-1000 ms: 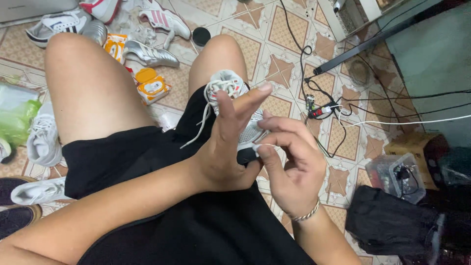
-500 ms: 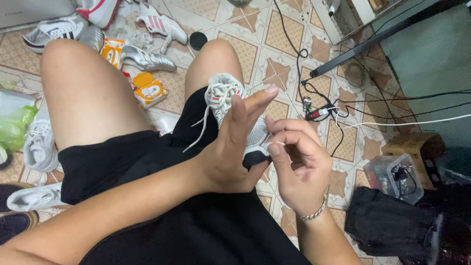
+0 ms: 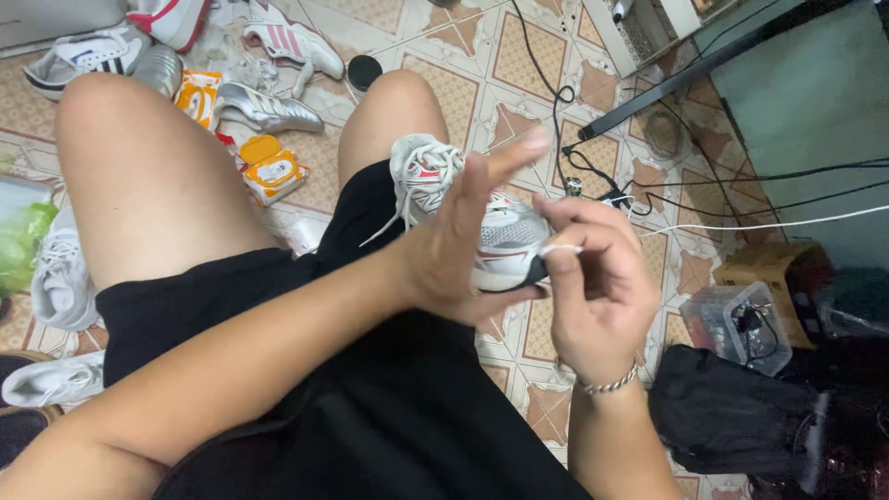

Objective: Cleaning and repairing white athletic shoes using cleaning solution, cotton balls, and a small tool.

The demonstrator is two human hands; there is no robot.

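Observation:
A white and grey sneaker (image 3: 505, 236) with red trim and loose white laces (image 3: 421, 176) rests on my right thigh, toe pointing away. My left hand (image 3: 458, 245) cups its near side, fingers stretched upward, thumb under the heel. My right hand (image 3: 593, 278) is beside the heel, its thumb and forefinger pinched on the end of a white lace (image 3: 558, 249). A silver bracelet (image 3: 607, 384) circles that wrist. I am seated, in black shorts (image 3: 370, 398), knees bare.
Several sneakers (image 3: 269, 106) lie on the patterned tiled floor at upper left, with two orange packs (image 3: 269, 167) and a black lid (image 3: 364, 71). Black cables (image 3: 593, 167) cross the floor right. A clear plastic box (image 3: 741, 324) and black bag (image 3: 732, 417) sit lower right.
My right hand has shifted slightly right and pulled the lace end out from the heel. The left hand's fingers have straightened more over the shoe.

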